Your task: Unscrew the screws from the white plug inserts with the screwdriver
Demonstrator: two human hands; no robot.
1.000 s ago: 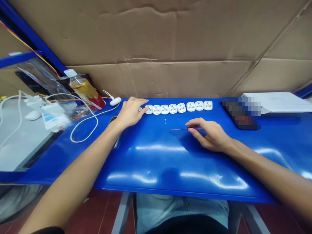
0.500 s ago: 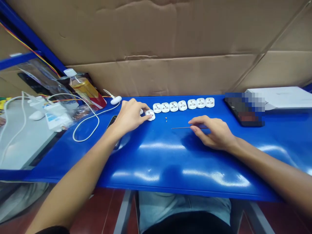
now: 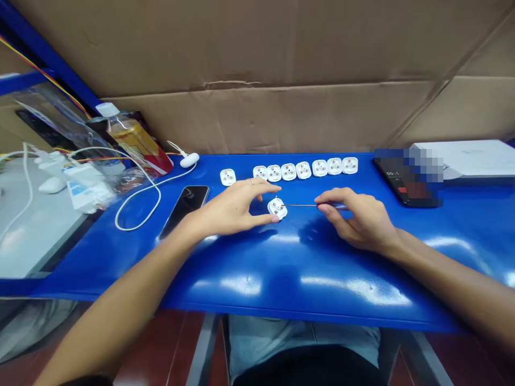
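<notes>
Right hand clamped on a screwdriver; white socket at its nine o'clock tip, left hand spread apart around it; blue table runs to its six o'clock edge; black device's digits blurred.

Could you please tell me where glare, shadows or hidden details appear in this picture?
Head view: bright white glare streaks the table; head view: dark shadows lie by the left hand and right hand; head view: coarse pixel blocks hide part of the black device.
</notes>
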